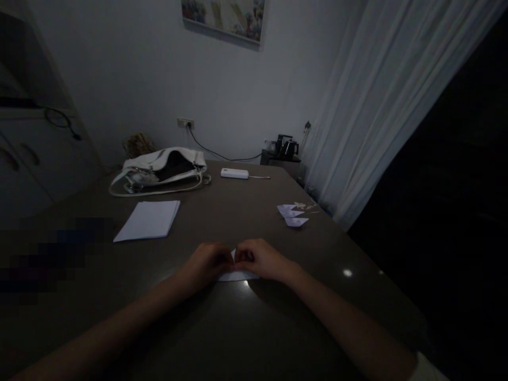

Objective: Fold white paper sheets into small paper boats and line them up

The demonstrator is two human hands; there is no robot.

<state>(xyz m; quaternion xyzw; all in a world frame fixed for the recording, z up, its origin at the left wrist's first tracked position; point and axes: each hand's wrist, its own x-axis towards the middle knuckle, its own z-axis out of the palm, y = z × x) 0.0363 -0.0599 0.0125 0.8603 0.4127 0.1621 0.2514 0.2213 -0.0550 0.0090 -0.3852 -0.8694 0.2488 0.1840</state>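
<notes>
A partly folded sheet of white paper [238,275] lies on the dark table in front of me, its peak showing between my hands. My left hand [209,263] is closed on the paper's left side, fingers curled inward. From the right, my right hand [262,259] pinches the paper near its middle, thumb and fingertips close to those of the left. Both hands cover much of the sheet, so the exact folds are hidden. Farther right sit several small folded paper boats [296,222], close together.
A stack of white paper [150,219] lies to the left. Behind it rests a white handbag [166,168] with its strap looped forward. A white power bank-like device [235,173] with a short cord is at the back. Small crumbs [305,206] lie near the table's right edge.
</notes>
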